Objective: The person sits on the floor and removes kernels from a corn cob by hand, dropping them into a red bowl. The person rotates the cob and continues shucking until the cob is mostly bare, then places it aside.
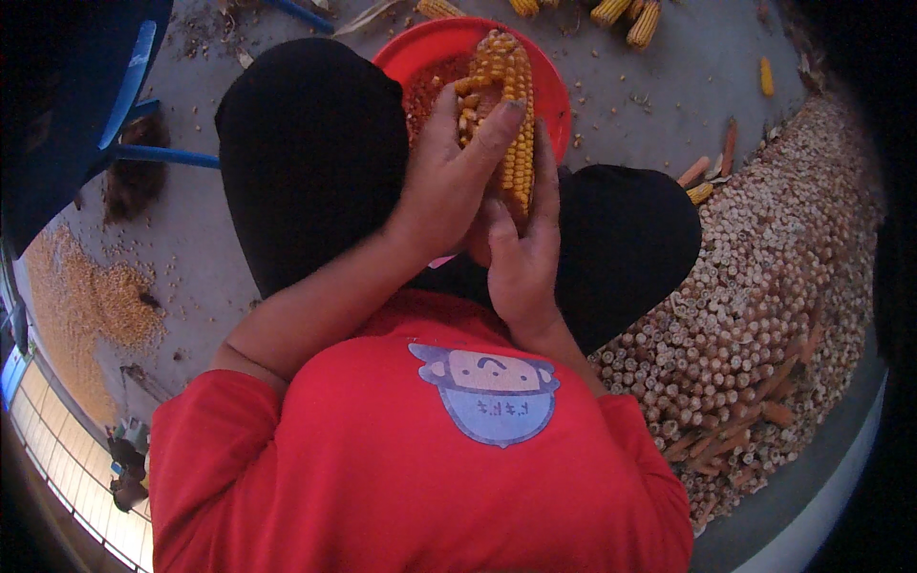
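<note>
A dried ear of yellow corn [517,161] is held lengthwise between both hands, its tip pointing away from me. My left hand [450,179] wraps its left side, with the thumb laid across the ear. Around the lower end and right side curls my right hand [529,251]. Kernels are gone from a strip near the left thumb, where bare cob shows. Under the ear sits a red plastic basin [551,100], partly hidden by my hands and left knee. Loose kernels [430,89] and reddish bits lie inside it.
A long heap of stripped corncobs [723,315] borders my right leg. Several unshelled ears [643,27] lie beyond the basin on the grey floor. To the left, loose kernels [107,308] are spread out, and a blue bar [168,155] reaches toward my left leg.
</note>
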### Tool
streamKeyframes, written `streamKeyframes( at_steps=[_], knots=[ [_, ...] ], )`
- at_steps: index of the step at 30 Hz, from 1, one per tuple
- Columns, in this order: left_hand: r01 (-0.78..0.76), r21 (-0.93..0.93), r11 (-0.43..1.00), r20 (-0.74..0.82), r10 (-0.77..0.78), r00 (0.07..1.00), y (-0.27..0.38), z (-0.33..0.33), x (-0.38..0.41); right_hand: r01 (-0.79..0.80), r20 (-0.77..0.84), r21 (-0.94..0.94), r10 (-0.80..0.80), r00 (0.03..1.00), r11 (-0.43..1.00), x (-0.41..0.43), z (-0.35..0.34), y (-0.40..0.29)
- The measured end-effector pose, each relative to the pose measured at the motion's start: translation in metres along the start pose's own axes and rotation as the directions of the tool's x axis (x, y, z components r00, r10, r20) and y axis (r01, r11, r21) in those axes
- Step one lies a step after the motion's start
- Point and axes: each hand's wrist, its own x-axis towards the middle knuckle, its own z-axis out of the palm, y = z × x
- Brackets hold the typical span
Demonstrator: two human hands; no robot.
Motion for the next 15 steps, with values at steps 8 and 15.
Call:
streamKeyframes(
  at_steps=[8, 15],
  knots=[
    [-0.027, 0.010, 1.000, 0.015, 0.027, 1.000, -0.006, -0.008, 0.003, 0.034, 0.025, -0.023, -0.033, 0.999, 0.999, 0.001, 0.001, -0.007],
    [0.046, -0.107, 0.993, -0.002, -0.046, 0.999, 0.002, -0.003, 0.004, 0.048, 0.041, 0.018, -0.049, 0.998, 0.999, -0.001, 0.000, 0.001]
  ],
)
